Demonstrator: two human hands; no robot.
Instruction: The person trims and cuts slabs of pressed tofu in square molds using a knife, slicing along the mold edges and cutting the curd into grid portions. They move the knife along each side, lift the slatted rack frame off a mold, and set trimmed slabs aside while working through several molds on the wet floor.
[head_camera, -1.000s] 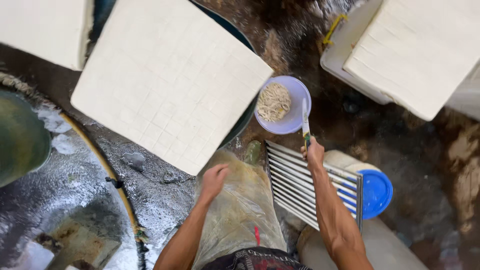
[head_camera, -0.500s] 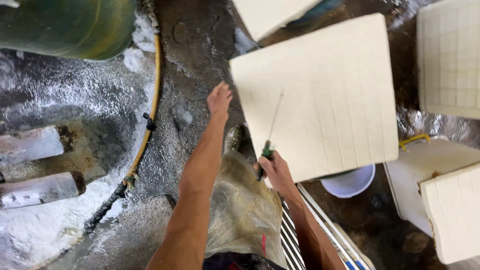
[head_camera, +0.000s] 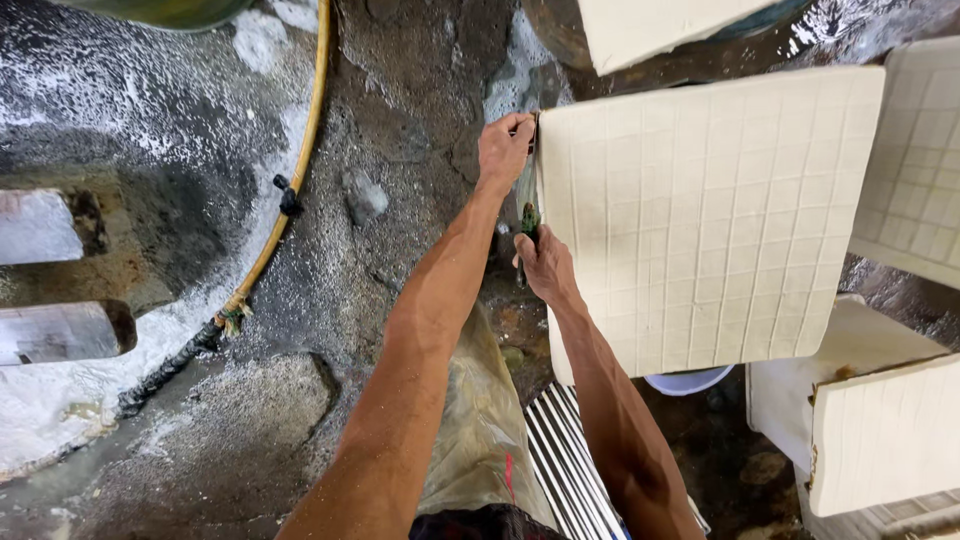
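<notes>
Wet gritty concrete floor (head_camera: 400, 200) crossed by a yellow hose (head_camera: 300, 160), left hand (head_camera: 503, 150) pinching the far left corner of a pale grid-scored slab (head_camera: 710, 210), right hand (head_camera: 545, 265) closed around a green-handled knife (head_camera: 528, 205) along the slab's left edge, more scored slabs (head_camera: 920, 170) at right.

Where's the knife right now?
In the right hand, the knife runs along the left edge of the big scored white slab, its tip by the left hand.

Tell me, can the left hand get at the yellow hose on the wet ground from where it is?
Probably yes. The left hand rests at the big white slab's corner, and only bare wet ground lies between it and the yellow hose; nothing stands in the way.
</notes>
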